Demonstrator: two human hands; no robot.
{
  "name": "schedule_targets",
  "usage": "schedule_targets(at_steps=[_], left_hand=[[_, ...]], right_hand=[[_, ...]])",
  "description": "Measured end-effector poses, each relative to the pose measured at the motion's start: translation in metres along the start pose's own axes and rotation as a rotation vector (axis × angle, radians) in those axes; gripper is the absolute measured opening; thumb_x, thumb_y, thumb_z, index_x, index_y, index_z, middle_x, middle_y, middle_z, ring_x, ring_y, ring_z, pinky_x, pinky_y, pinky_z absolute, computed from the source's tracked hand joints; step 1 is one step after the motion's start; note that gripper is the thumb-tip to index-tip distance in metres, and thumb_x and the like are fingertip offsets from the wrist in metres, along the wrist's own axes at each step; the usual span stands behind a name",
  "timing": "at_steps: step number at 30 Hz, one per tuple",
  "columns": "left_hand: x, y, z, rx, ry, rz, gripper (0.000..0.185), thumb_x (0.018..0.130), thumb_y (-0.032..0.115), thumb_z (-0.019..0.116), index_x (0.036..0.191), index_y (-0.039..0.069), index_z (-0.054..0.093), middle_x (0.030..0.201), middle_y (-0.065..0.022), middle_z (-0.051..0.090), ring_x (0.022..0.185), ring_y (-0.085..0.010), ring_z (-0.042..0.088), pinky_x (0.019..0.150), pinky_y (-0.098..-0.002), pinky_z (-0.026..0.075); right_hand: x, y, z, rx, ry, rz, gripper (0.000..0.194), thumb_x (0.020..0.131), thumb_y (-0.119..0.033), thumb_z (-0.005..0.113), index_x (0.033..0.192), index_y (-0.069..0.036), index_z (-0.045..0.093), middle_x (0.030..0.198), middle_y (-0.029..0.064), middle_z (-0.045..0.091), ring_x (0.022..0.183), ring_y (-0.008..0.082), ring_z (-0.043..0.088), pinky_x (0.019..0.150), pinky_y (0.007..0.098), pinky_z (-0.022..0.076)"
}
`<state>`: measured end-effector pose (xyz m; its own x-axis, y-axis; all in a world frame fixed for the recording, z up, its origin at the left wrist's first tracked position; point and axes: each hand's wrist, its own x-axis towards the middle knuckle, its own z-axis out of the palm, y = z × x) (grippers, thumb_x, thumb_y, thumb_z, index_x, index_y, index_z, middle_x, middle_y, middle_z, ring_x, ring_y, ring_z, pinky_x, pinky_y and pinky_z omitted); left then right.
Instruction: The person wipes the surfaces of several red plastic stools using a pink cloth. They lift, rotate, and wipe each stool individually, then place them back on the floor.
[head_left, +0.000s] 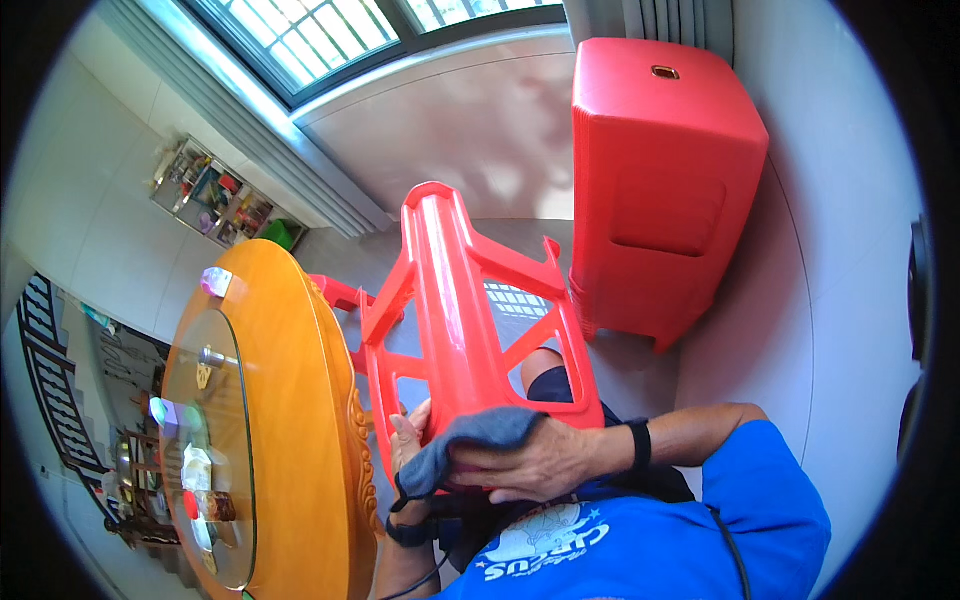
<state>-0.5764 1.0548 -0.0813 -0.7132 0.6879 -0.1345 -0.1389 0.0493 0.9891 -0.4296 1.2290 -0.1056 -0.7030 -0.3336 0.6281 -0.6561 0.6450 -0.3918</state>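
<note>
A red plastic stool (450, 330) is tipped over in front of my body, its legs pointing away from me. My left hand (409, 442) grips it at the near left side, partly covered by a blue-grey cloth (487, 431). My right hand (536, 461) lies across the near end of the stool with the cloth under and around its fingers, against the red plastic. Some of the right fingertips and the stool's seat are hidden by the cloth and hand.
At the left stands a round wooden table (300, 420) with a glass turntable (232, 420) bearing several small items. A tall stack of red stools (667, 187) stands by the right wall. A filled shelf rack (225, 195) is beyond the table, near a curtain (285, 135).
</note>
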Motion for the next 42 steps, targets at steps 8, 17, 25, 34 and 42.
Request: schedule_targets(at_steps=[8, 17, 25, 34, 42], left_hand=[[-0.006, 0.002, 0.004, 0.437, 0.080, 0.202, 0.072, 0.118, 0.050, 0.024, 0.132, -0.008, 0.063, 0.117, -0.0133, 0.071, 0.107, -0.0208, 0.066, 0.098, -0.0339, 0.051], [0.004, 0.019, 0.028, 0.581, -0.019, 0.309, 0.066, 0.115, 0.050, 0.038, 0.127, -0.009, 0.065, 0.109, -0.0174, 0.074, 0.101, -0.0230, 0.070, 0.088, -0.0364, 0.054], [0.006, 0.008, 0.018, 0.609, 0.063, 0.272, 0.058, 0.113, 0.045, 0.044, 0.123, -0.008, 0.064, 0.095, -0.0139, 0.070, 0.089, -0.0197, 0.065, 0.081, -0.0369, 0.052], [0.005, 0.012, 0.016, 0.670, 0.044, 0.300, 0.043, 0.111, 0.035, 0.051, 0.115, -0.006, 0.064, 0.090, -0.0132, 0.067, 0.085, -0.0184, 0.062, 0.077, -0.0355, 0.050], [0.007, 0.002, 0.008, 0.613, 0.059, 0.228, 0.051, 0.110, 0.042, 0.054, 0.120, -0.007, 0.063, 0.101, -0.0151, 0.071, 0.097, -0.0198, 0.066, 0.086, -0.0365, 0.052]], right_hand=[[0.053, 0.110, -0.028, 0.054, 0.235, 0.083, 0.026, 0.096, -0.031, 0.067, 0.092, -0.006, 0.073, 0.103, 0.0127, 0.065, 0.102, 0.0350, 0.067, 0.090, 0.0483, 0.0506], [0.106, 0.257, -0.043, -0.092, 0.130, 0.640, 0.061, 0.096, -0.050, 0.060, 0.138, -0.007, 0.069, 0.160, 0.0202, 0.050, 0.154, 0.0401, 0.038, 0.127, 0.0564, 0.0285], [0.064, 0.149, -0.009, -0.091, 0.270, 0.304, 0.058, 0.098, -0.043, 0.062, 0.134, 0.002, 0.066, 0.154, 0.0352, 0.048, 0.151, 0.0522, 0.038, 0.129, 0.0586, 0.0250], [0.062, 0.210, -0.025, -0.085, 0.259, 0.252, 0.055, 0.107, -0.043, 0.052, 0.148, -0.006, 0.059, 0.160, 0.0205, 0.049, 0.155, 0.0367, 0.038, 0.127, 0.0513, 0.0288], [0.035, 0.238, -0.003, -0.200, 0.196, 0.569, 0.072, 0.114, -0.050, 0.037, 0.167, -0.001, 0.032, 0.174, 0.0234, 0.028, 0.163, 0.0385, 0.023, 0.132, 0.0498, 0.0209]])
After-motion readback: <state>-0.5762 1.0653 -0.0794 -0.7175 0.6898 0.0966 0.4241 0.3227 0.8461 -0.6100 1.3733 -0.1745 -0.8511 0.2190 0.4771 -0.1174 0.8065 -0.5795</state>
